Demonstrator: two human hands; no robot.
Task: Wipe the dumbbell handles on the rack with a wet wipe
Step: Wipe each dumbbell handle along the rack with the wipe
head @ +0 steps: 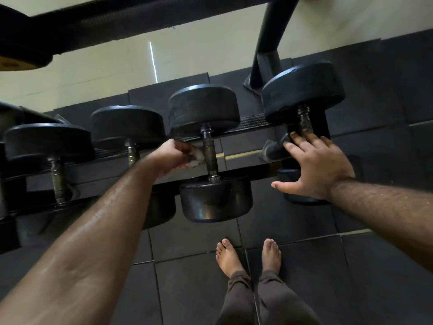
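Several black dumbbells lie across a low black rack (pixel 248 173). My left hand (pixel 172 157) grips a crumpled white wet wipe (pixel 195 158) and holds it against the left side of the middle dumbbell's metal handle (pixel 209 151). My right hand (pixel 316 165) is spread with straight fingers over the rightmost dumbbell's handle (pixel 304 120), its fingertips touching the handle's near part. Two more handles, one (pixel 131 150) just left of my left forearm and another (pixel 57 179) further left, stand untouched.
My bare feet (pixel 248 256) stand on dark rubber floor tiles just in front of the rack. A black upright post (pixel 269 41) rises behind the right dumbbell. An upper rack bar (pixel 117 22) crosses the top, before a cream wall.
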